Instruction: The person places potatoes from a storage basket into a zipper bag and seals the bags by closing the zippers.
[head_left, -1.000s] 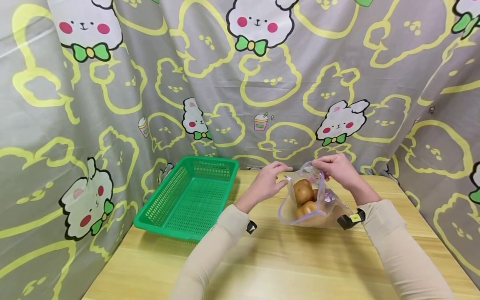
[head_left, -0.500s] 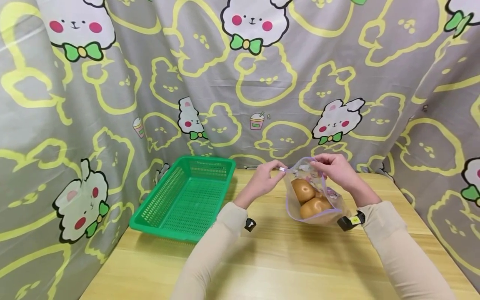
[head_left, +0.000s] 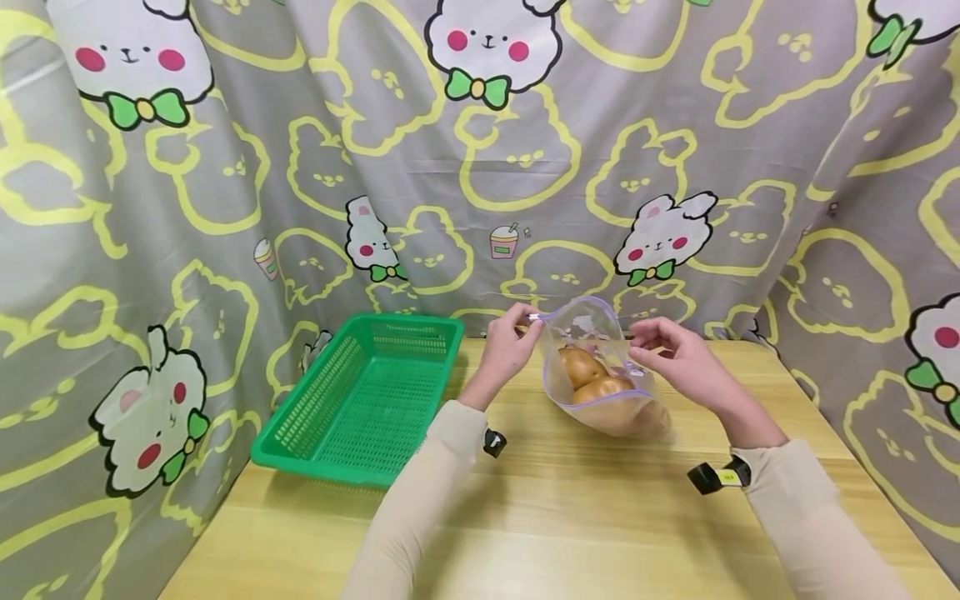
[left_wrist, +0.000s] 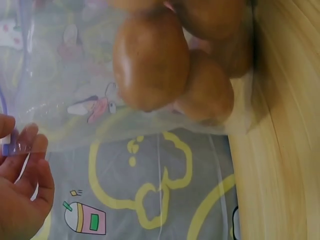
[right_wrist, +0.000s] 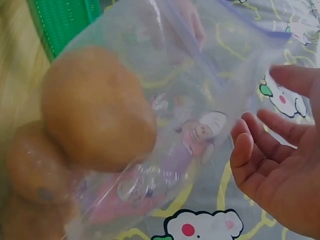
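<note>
A clear zip bag with a purple-edged mouth and printed cartoon figures leans over the table, its mouth gaping toward me. Inside lie several smooth brown rounded things, like potatoes or pears; the left wrist view shows these brown things clustered behind the film. My left hand pinches the bag's left corner at the white zip slider. Close to the bag's right edge is my right hand, fingers loosely bent and holding nothing. In the right wrist view a small gap separates that right hand from the film.
A green plastic basket with slotted walls stands left of the bag, with nothing in it. Beneath everything is a light wooden table. Behind and at both sides hangs a grey curtain printed with rabbits and yellow outlines.
My right hand has let go of the bag's rim and drawn slightly away to the right. My left hand has taken hold of the left corner and pulled it left and up, widening the mouth.
</note>
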